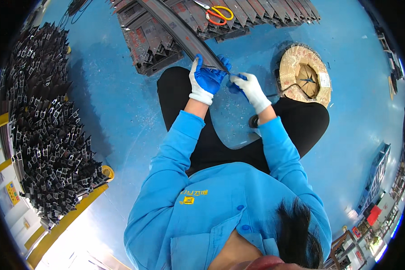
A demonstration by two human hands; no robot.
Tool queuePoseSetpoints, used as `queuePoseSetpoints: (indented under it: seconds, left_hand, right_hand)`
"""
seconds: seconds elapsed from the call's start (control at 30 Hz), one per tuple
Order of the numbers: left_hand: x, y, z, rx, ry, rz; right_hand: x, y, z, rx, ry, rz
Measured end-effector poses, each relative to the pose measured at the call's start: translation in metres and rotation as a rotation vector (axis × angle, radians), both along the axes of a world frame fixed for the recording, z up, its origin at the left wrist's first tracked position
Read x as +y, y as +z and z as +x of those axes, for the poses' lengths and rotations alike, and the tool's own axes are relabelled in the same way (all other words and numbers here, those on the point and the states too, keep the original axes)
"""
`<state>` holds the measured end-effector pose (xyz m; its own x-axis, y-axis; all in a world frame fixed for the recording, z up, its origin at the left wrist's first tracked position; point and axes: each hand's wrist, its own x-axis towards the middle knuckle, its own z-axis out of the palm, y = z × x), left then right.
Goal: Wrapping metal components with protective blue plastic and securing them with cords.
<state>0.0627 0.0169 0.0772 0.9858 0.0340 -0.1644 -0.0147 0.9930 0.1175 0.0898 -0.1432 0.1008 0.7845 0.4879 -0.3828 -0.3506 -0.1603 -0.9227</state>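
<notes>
A long dark profile (184, 37) slants down from the far edge, and its near end rests in my left hand (206, 81). That hand wears a white glove with blue palm and fingers, and its fingers curl round the profile's end. Close beside it, my right hand (249, 87), gloved alike, is pinched at the tip of the profile. A thin dark strand seems to lie at those fingertips, but the fingers cover most of it. Orange-and-yellow-handled scissors (219, 15) lie on the stacked dark profiles (256, 13) beyond my hands.
To the right sits a wrapped coil (289, 74) with a dark strip leading from it toward my right wrist. A tall stack of black profiles (54, 135) fills the left, on a yellow rack (67, 222). A blue frame (374, 177) stands at the far right. My knees flank the workspace.
</notes>
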Motion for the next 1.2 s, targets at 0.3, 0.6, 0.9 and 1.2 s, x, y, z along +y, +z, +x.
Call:
queuePoseSetpoints:
  seconds: [0.3, 0.6, 0.9, 1.2]
  left_hand:
    - [-0.001, 0.004, 0.0, 0.078, 0.032, 0.047]
    - [0.001, 0.003, 0.003, 0.017, 0.018, 0.041]
    - [0.0, 0.01, 0.002, 0.04, -0.044, 0.083]
    - [0.002, 0.0, 0.003, 0.004, 0.004, 0.093]
  right_hand:
    - [-0.022, -0.008, 0.0, -0.104, 0.069, -0.124]
    - [-0.001, -0.004, -0.006, -0.072, -0.059, -0.028]
    - [0.017, 0.004, 0.003, 0.016, -0.097, -0.11]
    - [-0.002, -0.001, 0.0, -0.004, -0.079, 0.03]
